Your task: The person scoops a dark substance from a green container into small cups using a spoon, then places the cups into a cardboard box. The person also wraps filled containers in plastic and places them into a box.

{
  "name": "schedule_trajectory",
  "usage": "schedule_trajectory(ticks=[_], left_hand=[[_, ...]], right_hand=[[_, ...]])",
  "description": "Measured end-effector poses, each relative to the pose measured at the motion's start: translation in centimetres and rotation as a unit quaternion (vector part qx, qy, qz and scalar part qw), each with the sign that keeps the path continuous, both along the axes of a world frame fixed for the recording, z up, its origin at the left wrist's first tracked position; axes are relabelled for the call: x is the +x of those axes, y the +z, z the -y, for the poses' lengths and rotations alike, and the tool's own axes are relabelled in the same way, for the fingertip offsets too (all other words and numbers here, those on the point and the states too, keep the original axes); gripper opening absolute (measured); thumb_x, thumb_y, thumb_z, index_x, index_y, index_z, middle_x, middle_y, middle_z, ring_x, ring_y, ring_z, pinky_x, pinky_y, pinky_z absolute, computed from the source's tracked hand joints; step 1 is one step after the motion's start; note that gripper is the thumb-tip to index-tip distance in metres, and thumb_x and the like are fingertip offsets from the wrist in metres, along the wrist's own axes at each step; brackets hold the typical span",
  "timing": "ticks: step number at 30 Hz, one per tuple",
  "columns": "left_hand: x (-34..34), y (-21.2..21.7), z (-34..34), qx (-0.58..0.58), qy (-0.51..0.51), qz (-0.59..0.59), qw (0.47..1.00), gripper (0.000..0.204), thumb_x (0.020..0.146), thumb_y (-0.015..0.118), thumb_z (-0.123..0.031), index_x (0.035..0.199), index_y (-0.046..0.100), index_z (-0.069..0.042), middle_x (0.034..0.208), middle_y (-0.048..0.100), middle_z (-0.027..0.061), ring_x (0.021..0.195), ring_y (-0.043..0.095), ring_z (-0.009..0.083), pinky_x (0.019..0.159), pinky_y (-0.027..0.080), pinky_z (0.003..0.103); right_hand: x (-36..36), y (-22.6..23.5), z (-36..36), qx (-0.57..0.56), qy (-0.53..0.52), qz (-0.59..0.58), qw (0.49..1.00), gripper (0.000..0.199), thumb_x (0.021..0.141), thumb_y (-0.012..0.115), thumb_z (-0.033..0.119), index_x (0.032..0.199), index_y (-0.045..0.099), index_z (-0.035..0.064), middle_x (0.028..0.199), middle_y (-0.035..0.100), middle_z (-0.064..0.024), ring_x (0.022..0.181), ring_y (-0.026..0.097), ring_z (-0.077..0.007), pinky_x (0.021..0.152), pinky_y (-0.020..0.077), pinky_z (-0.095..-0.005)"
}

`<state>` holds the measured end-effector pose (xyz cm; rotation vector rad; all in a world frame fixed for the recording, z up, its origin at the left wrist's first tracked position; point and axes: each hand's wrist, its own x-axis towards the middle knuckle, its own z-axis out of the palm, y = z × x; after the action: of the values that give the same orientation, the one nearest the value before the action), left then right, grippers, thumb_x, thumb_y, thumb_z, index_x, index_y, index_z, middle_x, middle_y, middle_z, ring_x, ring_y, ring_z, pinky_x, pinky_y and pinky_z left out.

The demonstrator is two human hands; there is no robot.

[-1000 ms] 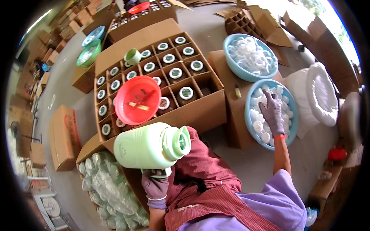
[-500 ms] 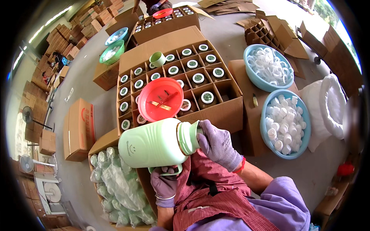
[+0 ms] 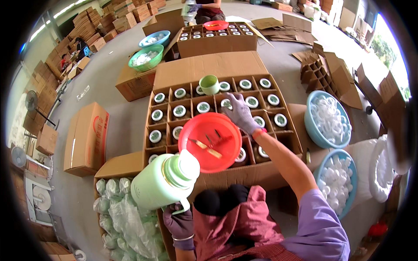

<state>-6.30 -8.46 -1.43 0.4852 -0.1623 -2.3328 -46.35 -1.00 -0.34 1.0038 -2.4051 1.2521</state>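
A light green thermos jug (image 3: 150, 187) leans over my lap, its white-and-green neck tilted up to the right. My gloved left hand (image 3: 178, 224) is closed around the jug's handle. My gloved right hand (image 3: 239, 114) reaches over the divided carton (image 3: 226, 178), fingers apart, with nothing seen in it. Just beyond its fingertips, to the left, a green cup (image 3: 210, 85) sits on top of the carton's contents. White-rimmed round tops (image 3: 203, 108) fill many of the compartments. Nearer to me, a red bowl (image 3: 191, 156) holding a few small knife-like tools rests on the carton.
At left, an open box (image 3: 117, 169) holds several plastic-wrapped green jugs (image 3: 126, 213). Two blue basins (image 3: 320, 141) of white rings and white caps (image 3: 337, 185) stand at right, beside a white sack (image 3: 379, 169). Another person (image 3: 209, 11) works behind a farther carton.
My right hand has left the jug's neck and moved forward over the carton. The jug has tilted its neck upward and shifted lower, still in my left hand. The view has shifted too.
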Motion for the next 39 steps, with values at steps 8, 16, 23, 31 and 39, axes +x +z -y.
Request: schedule_trajectory(ticks=[8, 16, 23, 31, 39], left_hand=[[-3.0, 0.6, 1.5, 0.022, 0.047, 0.05, 0.997, 0.008, 0.09, 0.061, -0.011, 0.092, 0.06, -0.004, 0.087, 0.064, 0.0052, 0.087, 0.062, 0.0206, 0.089, 0.053, 0.037], [-2.1, 0.3, 2.6, 0.03, 0.025, -0.017, 0.999, 0.011, 0.092, 0.058, -0.012, 0.098, 0.058, -0.004, 0.088, 0.062, 0.0047, 0.09, 0.061, 0.02, 0.092, 0.052, 0.041], [-1.1, 2.9, -1.9, -0.026, -0.116, -0.099, 0.988, 0.018, 0.094, 0.054, -0.016, 0.106, 0.058, -0.002, 0.094, 0.062, 0.0058, 0.093, 0.064, 0.0227, 0.088, 0.056, 0.04], [4.6, 3.6, -2.8, -0.793, 0.011, 0.366, 0.488, 0.022, 0.099, 0.048, -0.01, 0.114, 0.063, -0.006, 0.107, 0.064, 0.0094, 0.099, 0.062, 0.025, 0.093, 0.047, 0.041], [7.7, 2.3, -3.9, -0.885, -0.107, 0.234, 0.388, 0.049, 0.083, 0.066, -0.016, 0.13, 0.055, -0.021, 0.131, 0.054, 0.0162, 0.12, 0.053, 0.0345, 0.105, 0.039, 0.053]], right_hand=[[-12.9, -4.7, 11.4, 0.216, -0.026, 0.051, 0.975, 0.057, 0.071, 0.081, 0.032, 0.117, 0.061, 0.0039, 0.127, 0.051, -0.0306, 0.11, 0.059, -0.042, 0.098, 0.0479, -0.0444], [4.1, 9.8, 1.8, 0.177, 0.225, -0.319, 0.903, 0.052, 0.069, 0.078, 0.029, 0.112, 0.057, 0.0091, 0.126, 0.049, -0.0196, 0.117, 0.052, -0.0368, 0.103, 0.0392, -0.0565], [14.4, 12.9, -6.4, 0.0, 0.4, -0.268, 0.876, 0.063, 0.074, 0.076, 0.036, 0.126, 0.056, 0.0074, 0.119, 0.056, -0.0137, 0.113, 0.054, -0.0322, 0.099, 0.042, -0.0543], [19.0, 7.5, -9.3, -0.212, 0.394, 0.301, 0.842, 0.04, 0.092, 0.064, 0.029, 0.12, 0.057, 0.0017, 0.114, 0.063, -0.0111, 0.098, 0.063, -0.0204, 0.088, 0.051, -0.0345], [19.3, 7.5, -8.2, 0.218, 0.406, 0.38, 0.802, 0.028, 0.091, 0.06, 0.028, 0.099, 0.066, 0.0015, 0.092, 0.066, -0.0107, 0.089, 0.064, -0.0188, 0.083, 0.0505, -0.0319]])
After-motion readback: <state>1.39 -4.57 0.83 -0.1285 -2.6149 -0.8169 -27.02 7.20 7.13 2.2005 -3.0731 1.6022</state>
